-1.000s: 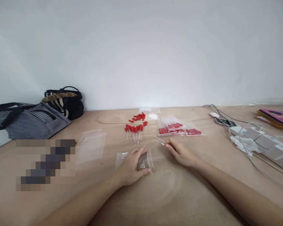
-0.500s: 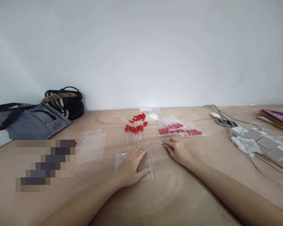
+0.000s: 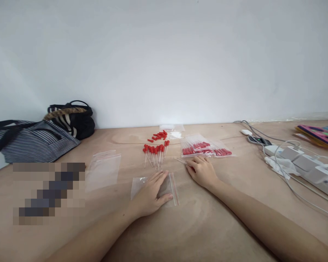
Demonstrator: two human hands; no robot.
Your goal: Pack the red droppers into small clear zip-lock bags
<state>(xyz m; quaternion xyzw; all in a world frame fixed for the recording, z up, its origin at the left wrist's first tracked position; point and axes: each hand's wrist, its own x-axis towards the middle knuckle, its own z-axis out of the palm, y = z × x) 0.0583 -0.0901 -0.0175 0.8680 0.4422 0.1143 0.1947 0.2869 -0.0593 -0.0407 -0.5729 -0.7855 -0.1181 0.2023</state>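
My left hand lies with its fingers spread on a clear zip bag on the table. In my right hand, closed fingers pinch thin clear droppers, their tips pointing left. Several red-topped droppers lie in a row beyond my left hand. Behind them are loose red rubber caps and a bag of clear tubes. Filled bags of red-capped droppers are just beyond my right hand.
Flat clear bags lie at the left. Farther left are a striped bag and a black bag. White chargers with cables, a black device and colourful items are at the right.
My right hand has turned a little, and the droppers in it now slant more, their tips slightly higher. The left hand stays on the bag. The whole view has shifted slightly.
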